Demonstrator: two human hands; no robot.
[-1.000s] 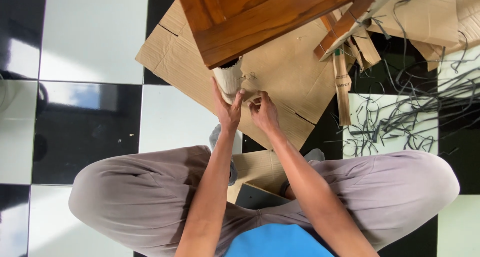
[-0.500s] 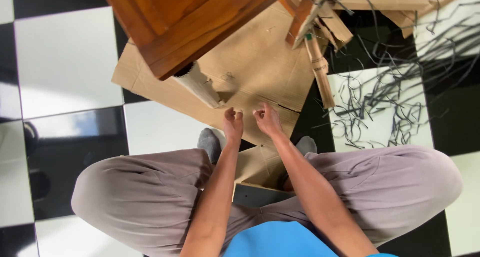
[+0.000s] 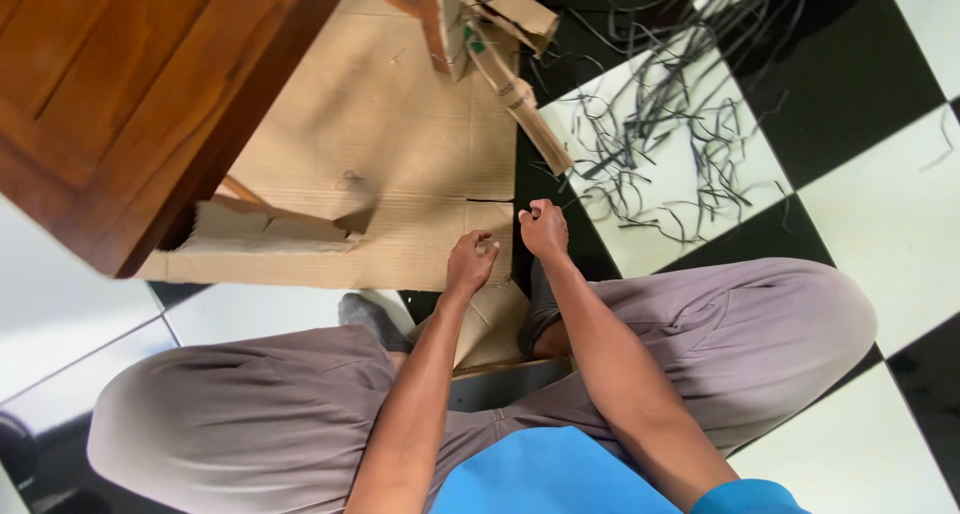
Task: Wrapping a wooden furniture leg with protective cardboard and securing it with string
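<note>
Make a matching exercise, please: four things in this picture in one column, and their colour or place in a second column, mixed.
Things:
1. wooden furniture
2. cardboard sheet
3. dark strips
4. left hand

Descriptions:
A. scattered on the checkered floor, upper right
B. flat and tan, under the furniture
C. loosely curled at the cardboard's near edge
D. reddish brown, upper left

Pairs: 1-D, 2-B, 3-A, 4-C

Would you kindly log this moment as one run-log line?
left hand: fist on cardboard sheet | right hand: curled at sheet's edge | wooden furniture upper left | dark strips on floor
</note>
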